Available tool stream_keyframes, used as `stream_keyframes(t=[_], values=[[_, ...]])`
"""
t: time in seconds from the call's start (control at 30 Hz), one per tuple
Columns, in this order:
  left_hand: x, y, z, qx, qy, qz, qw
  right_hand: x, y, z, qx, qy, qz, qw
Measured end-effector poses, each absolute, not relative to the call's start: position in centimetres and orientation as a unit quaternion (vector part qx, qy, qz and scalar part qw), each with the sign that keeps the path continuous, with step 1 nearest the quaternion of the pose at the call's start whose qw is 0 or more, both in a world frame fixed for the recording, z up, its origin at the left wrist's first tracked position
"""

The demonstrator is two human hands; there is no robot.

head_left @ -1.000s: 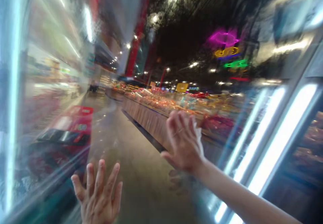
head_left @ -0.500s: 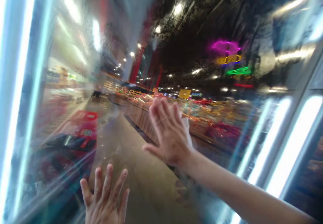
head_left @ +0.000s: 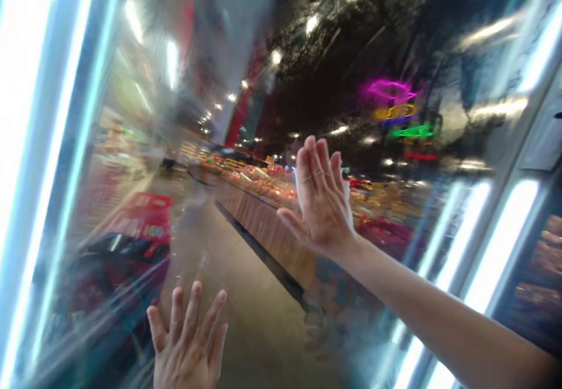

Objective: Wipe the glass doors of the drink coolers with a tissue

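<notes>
A large clear glass pane (head_left: 351, 342) with smears and reflections stands in front of me. My right hand (head_left: 325, 202) reaches in from the right with its palm toward the glass, fingers straight and close together, thumb out to the left. Under it is a thin white cloth (head_left: 350, 205), of which only the edges show beside the fingers and palm; the rest is hidden. Lower left, my left hand (head_left: 188, 342) lies flat toward the pane with fingers spread and nothing in it. Its wrist is out of the frame.
Bright light tubes (head_left: 500, 254) run along the frame at right, and more tubes (head_left: 65, 143) at left. Beyond the glass are a red box-like unit (head_left: 149, 213), an aisle floor (head_left: 246, 295), a wood-fronted display counter (head_left: 263, 225) and coloured neon shapes (head_left: 393, 90). Much is blurred.
My right hand has moved up and to the right with the white cloth beneath it. My left hand sits slightly further right in view, as the camera shifted a little.
</notes>
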State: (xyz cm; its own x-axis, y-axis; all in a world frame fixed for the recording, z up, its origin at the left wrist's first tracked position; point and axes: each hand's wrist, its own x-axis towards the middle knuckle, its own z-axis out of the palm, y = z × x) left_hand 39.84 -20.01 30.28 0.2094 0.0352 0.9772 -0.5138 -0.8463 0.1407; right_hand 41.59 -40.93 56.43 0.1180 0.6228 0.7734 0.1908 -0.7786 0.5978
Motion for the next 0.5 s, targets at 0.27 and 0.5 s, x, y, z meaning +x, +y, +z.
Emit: stream_keyframes(t=[0.27,0.5], values=[[40.1,-18.4,31.7,0.753,-0.114,0.604,0.236,40.5,-40.9,42.5,0.669,0.438,0.506,0.322],[40.0,-17.9,31.5,0.763,-0.120,0.597,0.217,40.6,-40.9,45.2,0.744,0.257,0.597,0.156]])
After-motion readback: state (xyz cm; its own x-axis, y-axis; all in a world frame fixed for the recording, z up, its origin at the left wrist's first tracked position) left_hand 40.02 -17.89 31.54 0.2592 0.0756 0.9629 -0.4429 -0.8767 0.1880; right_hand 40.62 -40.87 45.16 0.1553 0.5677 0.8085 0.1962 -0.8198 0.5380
